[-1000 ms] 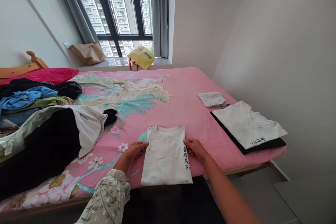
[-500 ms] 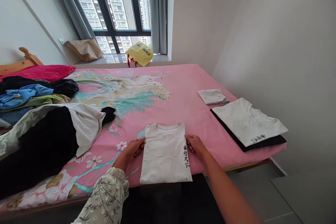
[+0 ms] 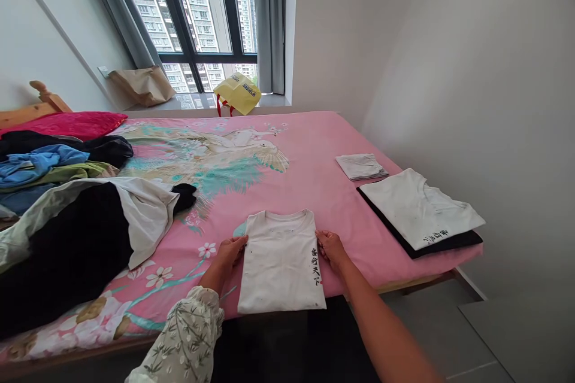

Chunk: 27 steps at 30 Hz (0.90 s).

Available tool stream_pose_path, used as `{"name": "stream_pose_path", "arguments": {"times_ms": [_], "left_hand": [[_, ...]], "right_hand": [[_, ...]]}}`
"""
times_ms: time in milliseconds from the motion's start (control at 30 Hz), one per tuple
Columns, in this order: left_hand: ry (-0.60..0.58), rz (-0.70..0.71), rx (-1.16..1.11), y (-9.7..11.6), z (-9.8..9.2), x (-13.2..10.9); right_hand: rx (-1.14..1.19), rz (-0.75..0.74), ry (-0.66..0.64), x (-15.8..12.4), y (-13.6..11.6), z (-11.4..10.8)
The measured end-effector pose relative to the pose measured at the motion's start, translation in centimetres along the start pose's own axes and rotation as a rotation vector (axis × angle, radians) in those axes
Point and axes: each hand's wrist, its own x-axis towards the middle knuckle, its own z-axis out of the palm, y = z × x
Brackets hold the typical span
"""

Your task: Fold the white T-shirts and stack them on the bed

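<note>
A white T-shirt [image 3: 279,263], folded into a neat rectangle with its collar at the far end, lies at the near edge of the bed. Black brush-style characters run down its right side. My left hand [image 3: 232,251] pinches the shirt's left edge, its fingertips pressed together on the cloth. On the opposite edge, my right hand [image 3: 331,246] grips the fabric just above the lettering. The shirt's lower hem reaches the bed's edge, close to my dark clothing.
Folded white shirt [image 3: 417,206] on black cloth [image 3: 411,250] lies at the bed's right corner, beside a smaller folded grey-white cloth [image 3: 360,166]. Loose clothes [image 3: 85,251] are heaped on the left. A yellow bag [image 3: 239,93] and brown paper bag [image 3: 142,85] sit by the window.
Both hands keep their hold on the shirt's side edges, and the shirt lies in nearly the same place. The whole view has shifted very slightly.
</note>
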Motion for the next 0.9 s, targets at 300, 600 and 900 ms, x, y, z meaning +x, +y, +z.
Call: {"name": "stream_pose_path", "arguments": {"times_ms": [300,600,900], "left_hand": [[-0.191,-0.081,0.110,0.0,-2.3,-1.3],[-0.182,-0.016,0.081,-0.6,-1.7,-1.8],[-0.329,-0.069,0.147,-0.3,-2.4,-2.7]], "right_hand": [[-0.106,0.077,-0.215,-2.2,-0.5,-1.7],[-0.162,0.051,-0.163,-1.8,0.6,-0.9],[-0.167,0.073,-0.240,-2.4,0.7,-1.3]]}}
